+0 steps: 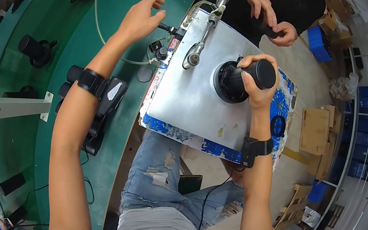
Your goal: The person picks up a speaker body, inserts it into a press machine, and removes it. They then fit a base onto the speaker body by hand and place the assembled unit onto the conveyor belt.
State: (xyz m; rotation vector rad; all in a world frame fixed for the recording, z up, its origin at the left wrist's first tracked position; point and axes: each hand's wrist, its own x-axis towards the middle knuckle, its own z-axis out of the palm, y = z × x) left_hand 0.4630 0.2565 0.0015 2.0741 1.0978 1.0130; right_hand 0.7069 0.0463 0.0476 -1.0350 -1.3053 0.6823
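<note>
My right hand [262, 90] is wrapped round a black cylindrical part [265, 74]. The cylinder leans toward the right, and a wide round black base [229, 84] at its lower end rests on the metal plate [181, 100]. My left hand [140, 19] hovers over the green bench with its fingers apart, holding nothing. Just right of its thumb, a black rod-like handle [167, 28] sticks out from the plate's left edge. Between my hands a pneumatic cylinder with a metal rod [206, 33] lies over the plate, with clear hoses at its far end.
Across the plate, another person's hands [276, 31] hold a small black piece. Several similar black parts [35, 48] stand on the green bench at left. A black ring [278, 126] lies at the plate's right. Cardboard boxes [313, 131] and shelves with blue bins line the right side.
</note>
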